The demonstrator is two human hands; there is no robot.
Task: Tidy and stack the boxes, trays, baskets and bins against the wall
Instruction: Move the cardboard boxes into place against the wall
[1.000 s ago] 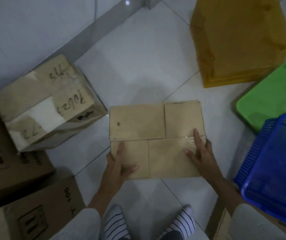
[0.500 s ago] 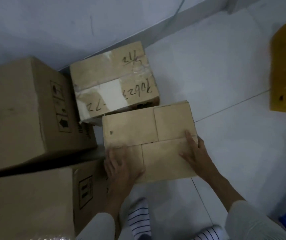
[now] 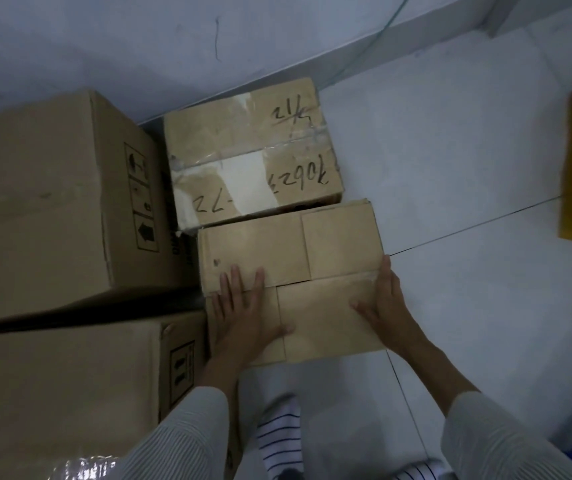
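Sliding the small box (image 3: 312,271) up beside the taped box (image 3: 250,154), I now press my flat left hand (image 3: 246,313) and right hand (image 3: 386,306) on its lid, nearer the wall (image 3: 104,39) than a second ago.

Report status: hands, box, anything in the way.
Left hand flat on plain cardboard box; right hand open at its right edge. Handwritten-marked box close ahead; big cartons left.

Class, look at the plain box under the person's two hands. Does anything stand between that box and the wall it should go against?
Yes. The taped box with handwriting sits on the floor directly between the plain box and the wall, close against its far edge. Both the left hand and right hand rest flat on the plain box's top.
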